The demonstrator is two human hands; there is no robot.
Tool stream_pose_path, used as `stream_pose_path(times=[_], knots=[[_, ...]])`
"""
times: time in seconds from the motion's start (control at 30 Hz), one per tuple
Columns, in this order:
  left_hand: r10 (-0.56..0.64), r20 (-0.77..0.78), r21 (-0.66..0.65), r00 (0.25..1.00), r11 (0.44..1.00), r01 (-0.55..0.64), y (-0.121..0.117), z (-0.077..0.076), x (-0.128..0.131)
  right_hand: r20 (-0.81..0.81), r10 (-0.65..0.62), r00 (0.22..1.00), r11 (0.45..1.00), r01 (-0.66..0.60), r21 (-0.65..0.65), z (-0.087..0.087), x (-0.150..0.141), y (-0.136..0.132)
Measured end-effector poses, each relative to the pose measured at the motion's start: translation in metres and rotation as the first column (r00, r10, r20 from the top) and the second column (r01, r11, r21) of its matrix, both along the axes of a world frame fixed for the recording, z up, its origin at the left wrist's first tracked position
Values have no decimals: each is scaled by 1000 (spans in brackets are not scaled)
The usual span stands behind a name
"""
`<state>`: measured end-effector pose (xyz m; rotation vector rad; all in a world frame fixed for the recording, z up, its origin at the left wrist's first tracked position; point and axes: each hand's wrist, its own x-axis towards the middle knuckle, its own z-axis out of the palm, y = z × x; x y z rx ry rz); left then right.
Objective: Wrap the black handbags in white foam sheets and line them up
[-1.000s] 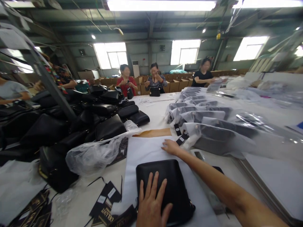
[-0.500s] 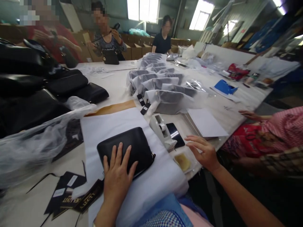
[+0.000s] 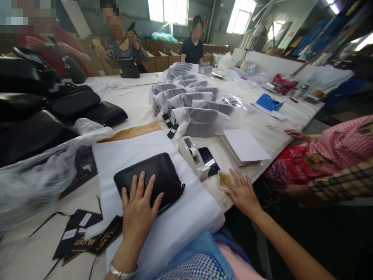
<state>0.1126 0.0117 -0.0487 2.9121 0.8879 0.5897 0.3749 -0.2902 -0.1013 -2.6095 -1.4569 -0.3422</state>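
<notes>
My left hand (image 3: 140, 204) lies flat with fingers spread on a black handbag (image 3: 157, 171), which rests on a stack of white sheets (image 3: 192, 208). Over a small white dish with a yellow sponge (image 3: 223, 179) is my right hand (image 3: 241, 192), its fingers apart and one fingertip on the sponge. Just beyond the dish stand a grey tape dispenser (image 3: 190, 153) and a dark phone (image 3: 209, 160). Black hang tags (image 3: 78, 233) with gold lettering and cords lie left of the sheets.
Handbags in white wrapping (image 3: 198, 116) stand in rows farther up the table. Black bags (image 3: 75, 101) are piled at the left beside clear plastic (image 3: 52, 159). White cards (image 3: 244, 146) lie right of the phone. A person in a pink checked sleeve (image 3: 340, 140) sits at the right edge.
My right hand has come down and left onto the sponge dish. My left hand stays flat on the handbag. The whole view has shifted slightly.
</notes>
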Motion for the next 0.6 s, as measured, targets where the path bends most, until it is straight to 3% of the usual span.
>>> stream_pose_path(times=[0.1, 0.17, 0.27, 0.33, 0.47, 0.6], knots=[[-5, 9, -4, 1000, 1000, 5, 0, 1, 0, -143, -40, 989, 999, 45, 31, 1, 6, -1], [-6, 17, -10, 1000, 1000, 6, 0, 1, 0, -283, -89, 955, 984, 128, 123, 8, 10, 2], [-4, 22, -12, 1000, 1000, 4, 1, -1, 0, -468, -128, 874, 893, 307, 329, 28, 13, 17], [-3, 22, 0, 1000, 1000, 3, 2, -3, -1, -541, -75, 838, 828, 355, 434, 48, 14, 37], [9, 22, 28, 1000, 1000, -10, 3, -6, -2, -503, 156, 850, 796, 193, 574, 94, 11, 109], [21, 2, 71, 1000, 997, -22, 4, -8, -3, -405, 404, 820, 792, -91, 604, 124, 12, 209]])
